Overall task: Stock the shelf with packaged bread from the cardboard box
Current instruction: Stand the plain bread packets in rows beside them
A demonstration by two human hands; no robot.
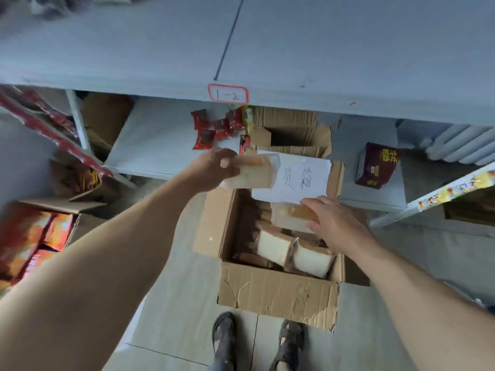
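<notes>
head view: a brown corrugated cardboard box stands open on pale floor tiles, its front wall creased and torn along the bottom edge. inside lie clear-wrapped packs of bread, soft square slices with white crumb and tan crust, two of them upright near the front wall. a white sheet of paper with handwritten characters lies across the far flap.

the left hand is raised above the box's far left corner, fingers curled round a glossy clear-wrapped bread pack, thumb on top; the pack sticks out to the right, overlapping the paper. the right hand reaches into the right side of the box, fingers bent down over another bread pack with an orange-brown crust, gripping it from above; the fingertips are hidden behind it.

above, a flat grey shelf spans the view, matte and smooth, with a red-bordered label reading "1-2" on its front edge. a lower shelf carries red snack packets and a dark red carton. a box of orange packets sits at the left. two dark sandals show at the bottom.
</notes>
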